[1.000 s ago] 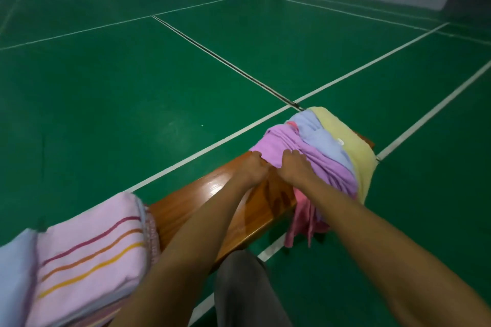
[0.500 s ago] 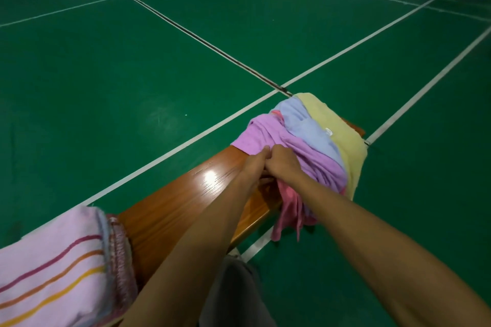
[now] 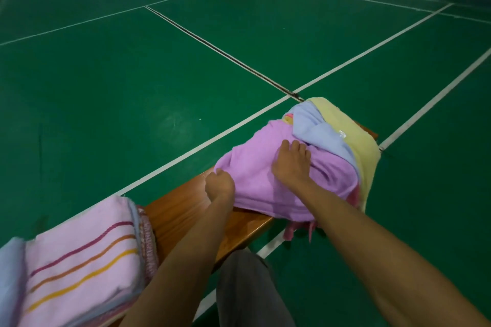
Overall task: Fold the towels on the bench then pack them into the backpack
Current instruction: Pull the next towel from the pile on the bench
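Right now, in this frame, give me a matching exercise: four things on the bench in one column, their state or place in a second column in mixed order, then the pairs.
Column 1
1. purple towel
2. striped pink towel
3. yellow towel
4. left hand

Column 2
A. closed on a towel's near corner
B. folded, on top of the stack at the near left
C. draped over the bench's far end, hanging down its side
D. spread under the flat right hand

Pairs: 1-D, 2-B, 3-C, 4-A
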